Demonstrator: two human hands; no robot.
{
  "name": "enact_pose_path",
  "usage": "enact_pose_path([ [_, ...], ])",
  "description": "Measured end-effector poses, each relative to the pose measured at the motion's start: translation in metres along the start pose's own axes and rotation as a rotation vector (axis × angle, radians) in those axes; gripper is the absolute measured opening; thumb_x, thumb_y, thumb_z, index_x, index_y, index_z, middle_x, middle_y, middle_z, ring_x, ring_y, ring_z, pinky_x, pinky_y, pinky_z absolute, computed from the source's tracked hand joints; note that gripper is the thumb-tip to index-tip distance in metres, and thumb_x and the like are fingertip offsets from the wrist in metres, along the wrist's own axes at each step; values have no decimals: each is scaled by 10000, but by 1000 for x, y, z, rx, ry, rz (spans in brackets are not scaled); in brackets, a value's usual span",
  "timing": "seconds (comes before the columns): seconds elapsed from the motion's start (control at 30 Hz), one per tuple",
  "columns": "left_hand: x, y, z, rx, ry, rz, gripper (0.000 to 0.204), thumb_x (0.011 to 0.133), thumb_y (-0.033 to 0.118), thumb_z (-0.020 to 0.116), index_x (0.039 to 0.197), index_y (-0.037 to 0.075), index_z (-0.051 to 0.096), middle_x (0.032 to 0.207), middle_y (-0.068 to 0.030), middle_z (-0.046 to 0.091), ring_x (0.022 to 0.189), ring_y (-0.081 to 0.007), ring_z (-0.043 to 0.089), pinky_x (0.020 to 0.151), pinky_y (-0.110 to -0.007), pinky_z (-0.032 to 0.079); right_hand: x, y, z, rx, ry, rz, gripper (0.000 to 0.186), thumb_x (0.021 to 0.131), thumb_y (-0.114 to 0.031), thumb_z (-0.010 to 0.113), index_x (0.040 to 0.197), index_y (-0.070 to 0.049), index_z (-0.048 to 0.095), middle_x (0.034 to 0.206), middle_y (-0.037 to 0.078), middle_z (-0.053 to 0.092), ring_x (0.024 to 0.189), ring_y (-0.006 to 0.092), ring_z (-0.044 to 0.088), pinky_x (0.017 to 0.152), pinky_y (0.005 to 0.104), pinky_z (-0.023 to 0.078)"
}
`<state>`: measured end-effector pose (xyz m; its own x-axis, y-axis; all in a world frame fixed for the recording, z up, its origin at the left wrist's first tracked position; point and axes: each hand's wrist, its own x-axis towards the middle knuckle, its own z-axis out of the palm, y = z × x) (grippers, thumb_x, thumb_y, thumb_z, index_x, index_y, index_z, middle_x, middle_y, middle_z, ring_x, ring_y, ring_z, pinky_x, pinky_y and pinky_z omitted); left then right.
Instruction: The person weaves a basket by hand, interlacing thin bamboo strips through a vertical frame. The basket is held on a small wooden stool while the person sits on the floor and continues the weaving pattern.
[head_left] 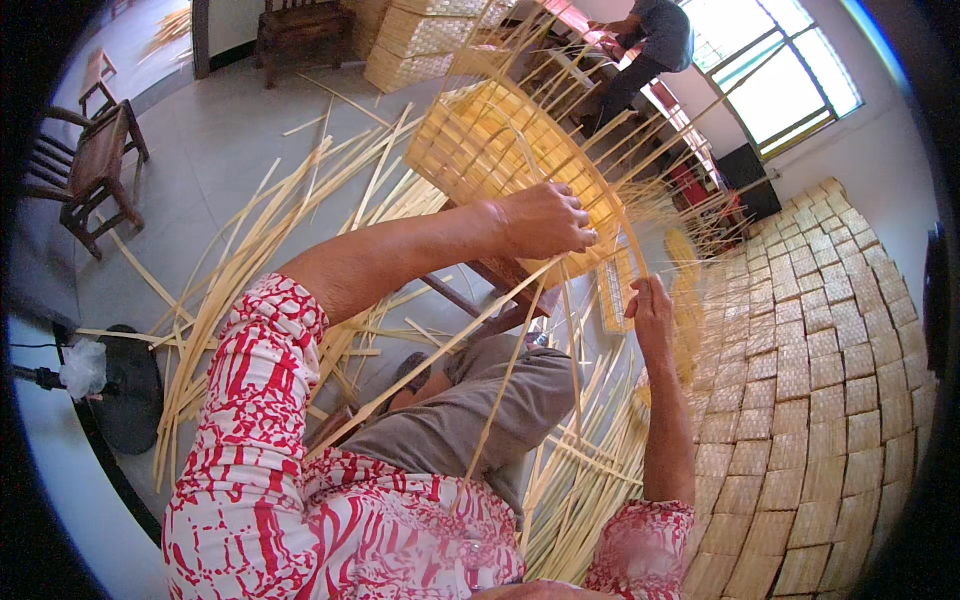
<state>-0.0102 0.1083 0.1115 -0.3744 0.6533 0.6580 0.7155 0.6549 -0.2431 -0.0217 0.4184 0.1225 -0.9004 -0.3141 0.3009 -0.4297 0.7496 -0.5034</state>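
Note:
A partly woven yellow bamboo basket [470, 135], with long loose stakes sticking up, rests tilted on a dark wooden support [500, 280] in front of me. My left hand [540, 218] is curled on the weave at its near side, fingers bent around strips there; exactly what they grip is partly hidden. At the right, my right hand [648, 305] pinches a long thin bamboo strip [630, 235] that arches out from the basket's edge. More strips cross over my legs below my left hand.
Loose strips [250, 230] litter the grey floor. Wooden chairs [105, 150] stand at left and back, beside a black stand base [130, 390]. Woven boxes [410, 45] are stacked behind. A tall stack of woven pieces [790, 390] fills the right. A person [655, 45] bends over near the window.

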Motion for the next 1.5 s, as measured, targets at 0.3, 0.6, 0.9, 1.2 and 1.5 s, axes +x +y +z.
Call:
enact_pose_path([
  [0.3,4,-14,-11,-46,-11,24,226,919,293,594,1082,144,645,903,-69,686,930,-268,674,837,-410,530,-7,27,9,-238,6,-31,151,988,-145,457,1012,-74,588,925,232,676,907,473,632,737,546,493],
  [0.6,6,-40,-20,-141,-122,-28,196,942,311,581,1065,176,652,943,-78,694,946,-292,677,823,-435,526,-18,74,-24,-242,32,-162,266,1052,-247,454,944,-52,599,577,54,496,529,136,523,530,316,429],
  [0.9,44,-135,-37,37,830,-626,847,729,597,798,1313,48,525,1240,-205,575,1139,-407,555,950,-515,430,-30,61,-27,-93,-47,60,260,1030,-240,438,996,-54,618,649,166,589,579,285,627,578,421,485],
  [1.2,-54,-92,2,-318,500,-881,183,915,230,605,1006,108,707,883,-174,704,831,-387,672,736,-461,531,-33,57,-23,6,-6,118,243,1039,-239,458,1010,-59,618,596,100,550,555,195,583,548,372,460],
  [1.5,-31,-76,69,-1011,341,-1303,695,938,635,539,1114,-28,653,737,-88,655,629,-145,623,560,-302,501,-28,48,-27,25,-39,108,259,1034,-248,473,962,-41,611,601,68,518,552,163,525,558,329,446],
])
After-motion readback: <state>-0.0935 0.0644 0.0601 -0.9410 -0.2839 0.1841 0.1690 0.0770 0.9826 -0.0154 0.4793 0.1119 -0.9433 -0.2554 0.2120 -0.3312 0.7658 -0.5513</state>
